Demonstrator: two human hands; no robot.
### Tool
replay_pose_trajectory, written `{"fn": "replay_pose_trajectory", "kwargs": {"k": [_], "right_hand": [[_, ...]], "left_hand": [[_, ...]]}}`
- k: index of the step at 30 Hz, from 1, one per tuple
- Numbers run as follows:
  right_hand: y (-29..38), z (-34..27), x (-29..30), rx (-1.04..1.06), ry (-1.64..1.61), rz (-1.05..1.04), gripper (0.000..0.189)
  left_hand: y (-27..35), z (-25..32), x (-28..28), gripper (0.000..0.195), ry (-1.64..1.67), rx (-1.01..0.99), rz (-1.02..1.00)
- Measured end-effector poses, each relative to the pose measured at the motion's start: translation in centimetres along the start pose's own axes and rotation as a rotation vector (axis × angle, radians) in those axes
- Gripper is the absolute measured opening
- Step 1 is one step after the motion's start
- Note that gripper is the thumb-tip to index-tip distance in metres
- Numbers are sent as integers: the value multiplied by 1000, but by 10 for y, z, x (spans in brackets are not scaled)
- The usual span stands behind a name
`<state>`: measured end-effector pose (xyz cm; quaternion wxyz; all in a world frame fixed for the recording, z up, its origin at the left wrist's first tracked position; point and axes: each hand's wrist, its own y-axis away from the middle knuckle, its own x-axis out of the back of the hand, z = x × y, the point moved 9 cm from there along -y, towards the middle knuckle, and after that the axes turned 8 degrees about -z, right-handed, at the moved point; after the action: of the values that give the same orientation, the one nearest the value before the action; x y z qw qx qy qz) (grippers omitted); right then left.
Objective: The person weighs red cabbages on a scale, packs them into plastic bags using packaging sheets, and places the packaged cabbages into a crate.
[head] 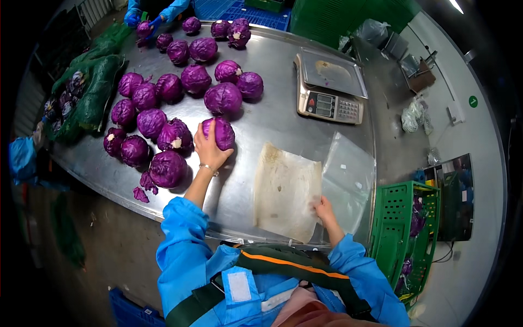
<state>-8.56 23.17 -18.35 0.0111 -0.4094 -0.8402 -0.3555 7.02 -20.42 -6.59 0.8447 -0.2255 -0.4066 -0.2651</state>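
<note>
My left hand [211, 147] is wrapped over the near side of a red cabbage [224, 134] on the steel table [229, 188], thumb and fingers spread around it. A bracelet circles that wrist. At the right edge of a stained beige sheet [286, 188], my right hand [325, 210] has its fingertips curled and slightly blurred; whether they pinch the sheet cannot be made out. Clear plastic bags [349, 175] lie flat just to the right of the sheet. Several loose red cabbages [168, 169] are spread to the left and beyond my left hand, with torn leaves [141, 195] nearby.
A weighing scale [331, 86] stands at the far right. Green mesh sacks [96, 90] holding cabbages line the left edge. Across the table, a co-worker's gloved hands [151, 24] hold a cabbage; another person's sleeve [22, 161] shows at left. Green crates [392, 229] flank the right side.
</note>
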Motion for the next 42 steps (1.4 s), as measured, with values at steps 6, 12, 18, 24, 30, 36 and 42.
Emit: {"fn": "replay_pose_trajectory", "kwargs": {"k": [6, 12, 18, 24, 30, 36, 42], "right_hand": [[-52, 25, -1, 55, 137, 10, 34], [-17, -37, -37, -78, -340, -151, 45], [-1, -54, -64, 62, -411, -235, 72], [11, -15, -44, -128, -602, -305, 68], [14, -42, -63, -4, -678, -388, 84], [32, -36, -23, 80, -781, -143, 94], [79, -58, 51, 405, -1335, -309, 57]], "left_hand": [[34, 3, -35, 112, 866, 291, -334], [99, 168, -9, 98, 350, -517, -423], [147, 192, -71, 74, 251, -657, -467], [81, -7, -84, 34, 493, 296, -340], [168, 78, -199, 79, 993, 339, -829], [173, 217, -116, 102, 422, -376, -689], [220, 323, -49, 82, 126, -870, -667]]}}
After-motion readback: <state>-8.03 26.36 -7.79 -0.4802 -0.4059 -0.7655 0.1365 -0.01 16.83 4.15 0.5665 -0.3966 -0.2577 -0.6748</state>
